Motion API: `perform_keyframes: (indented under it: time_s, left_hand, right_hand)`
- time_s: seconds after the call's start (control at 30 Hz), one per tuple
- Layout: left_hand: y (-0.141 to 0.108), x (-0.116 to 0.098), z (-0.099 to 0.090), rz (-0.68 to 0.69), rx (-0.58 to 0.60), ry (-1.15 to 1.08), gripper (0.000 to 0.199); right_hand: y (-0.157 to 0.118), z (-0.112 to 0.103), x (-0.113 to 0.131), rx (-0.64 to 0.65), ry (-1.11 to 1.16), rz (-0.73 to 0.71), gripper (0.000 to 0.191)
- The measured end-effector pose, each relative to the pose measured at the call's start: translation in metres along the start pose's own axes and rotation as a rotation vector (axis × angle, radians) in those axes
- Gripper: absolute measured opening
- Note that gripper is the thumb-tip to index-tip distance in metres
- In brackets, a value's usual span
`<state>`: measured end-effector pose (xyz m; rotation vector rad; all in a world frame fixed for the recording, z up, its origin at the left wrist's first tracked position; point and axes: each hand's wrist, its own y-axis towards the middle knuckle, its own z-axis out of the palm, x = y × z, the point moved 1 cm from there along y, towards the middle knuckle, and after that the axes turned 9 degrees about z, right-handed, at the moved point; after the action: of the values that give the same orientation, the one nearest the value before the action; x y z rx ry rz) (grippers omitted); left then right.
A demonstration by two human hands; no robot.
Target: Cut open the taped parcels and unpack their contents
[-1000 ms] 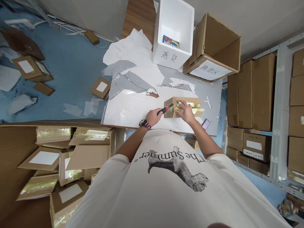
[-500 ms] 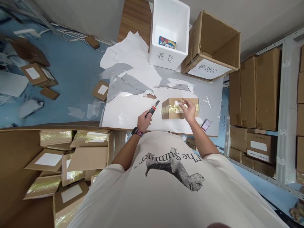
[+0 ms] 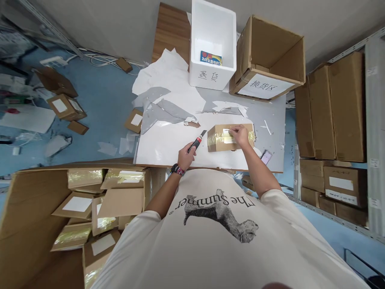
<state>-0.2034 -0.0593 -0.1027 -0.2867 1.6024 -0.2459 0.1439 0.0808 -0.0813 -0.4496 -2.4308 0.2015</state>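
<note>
My left hand [image 3: 186, 155] is wrapped round a black and red utility knife [image 3: 195, 143], its blade out and pointing up and to the right. A small cardboard box [image 3: 215, 146] lies on the table to the right of the blade, apart from it. Yellowish clear tape [image 3: 212, 138] runs across this box, over a white label [image 3: 227, 140]. Over the label's right part, my right hand [image 3: 241, 136] has its fingertips pinched together at the surface. Whatever is between those fingertips is too small to make out.
A white foam bin [image 3: 212, 78] with a colourful packet [image 3: 211, 58] and an open carton [image 3: 270, 84] stand at the table's back. Torn paper [image 3: 168, 106] covers the left side. A phone [image 3: 266, 157] lies right. A big carton [image 3: 33, 188] of taped boxes stands left; shelves [image 3: 374, 120] stand right.
My right hand's fingers have gone from loosely spread above the label to pinched together on it. My left hand still holds the knife. The whole view has shifted slightly.
</note>
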Motion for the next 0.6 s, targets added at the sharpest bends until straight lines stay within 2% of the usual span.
perform_keyframes:
  time_s: [0.13, 0.2, 0.27, 0.33, 0.47, 0.6]
  left_hand:
    - [0.002, 0.003, -0.009, 0.052, -0.004, -0.002, 0.065]
    - [0.003, 0.003, -0.012, 0.071, -0.021, 0.000, 0.063]
    - [0.003, 0.002, -0.012, 0.080, -0.046, 0.000, 0.061]
    - [0.003, 0.000, -0.010, 0.077, -0.074, -0.007, 0.060]
    - [0.000, -0.005, -0.001, 0.062, -0.104, -0.033, 0.063]
    - [-0.004, -0.007, 0.007, 0.079, -0.093, -0.010, 0.065]
  right_hand:
    - [0.010, 0.001, 0.000, 0.019, 0.033, 0.125, 0.015]
    - [0.011, 0.002, -0.001, 0.025, 0.115, 0.134, 0.011]
    - [0.009, 0.003, -0.003, 0.025, 0.161, 0.059, 0.008]
    - [0.005, 0.002, -0.006, 0.014, 0.144, -0.067, 0.015]
    - [-0.006, -0.002, -0.010, 0.043, 0.017, -0.306, 0.033]
    - [-0.014, -0.007, -0.013, 0.045, -0.098, -0.475, 0.036]
